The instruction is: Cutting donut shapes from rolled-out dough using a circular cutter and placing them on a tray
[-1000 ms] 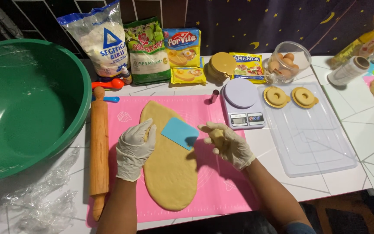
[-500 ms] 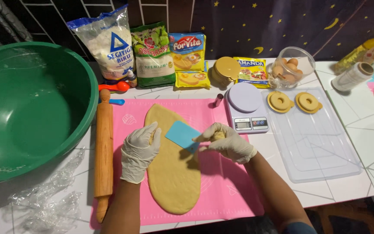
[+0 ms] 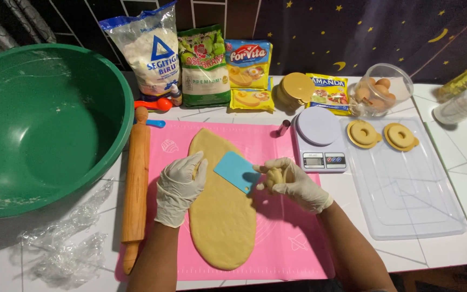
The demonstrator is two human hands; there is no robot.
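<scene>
A long oval sheet of rolled yellow dough (image 3: 224, 216) lies on a pink silicone mat (image 3: 282, 243). My left hand (image 3: 178, 186), in a white glove, rests flat on the dough's left edge. My right hand (image 3: 293, 183), also gloved, grips a light blue plastic scraper (image 3: 236, 171) whose blade stands tilted over the dough's upper middle. A small lump of dough sits between the right hand's fingers.
A wooden rolling pin (image 3: 136, 184) lies along the mat's left edge, beside a big green bowl (image 3: 39, 124). A digital scale (image 3: 320, 140), a clear tray (image 3: 412, 184) with two ring moulds, ingredient bags, a bowl of eggs (image 3: 379, 89) and crumpled plastic wrap (image 3: 66, 243) surround the mat.
The scraper and my right hand have shifted slightly left and down over the dough. My left hand has stayed on the dough's edge.
</scene>
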